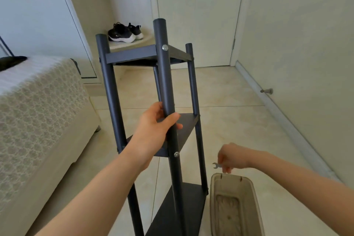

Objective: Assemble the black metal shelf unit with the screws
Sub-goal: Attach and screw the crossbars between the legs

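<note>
- while the left hand wraps fingers and thumb round the near post, the shelf stands upright on the floor, its long axis running straight up and down through that grip.
- the right hand pinches a small flat wrench in curled fingers. the wrench's forked end points left toward the post, and it hangs just above the far rim of a bin.
- the lower screw sits on the gripped post just below the left hand, and up and to the left of the wrench. of the two screw heads in view, it is the one nearer the wrench hand.
- if tightening comes next, i'd judge the wrench must go left and slightly up to meet that head, while the left hand steadies the post above it.
- the upper screw is well above the left grip, on the same post at the top board.
- three boards look seated among four posts, so the build seems close to done. whether the screws are tight cannot be told.
- no writing can be read on the shelf, wrench or bin. the shoes beyond the shelf carry a pale mark too small to make out.
</note>
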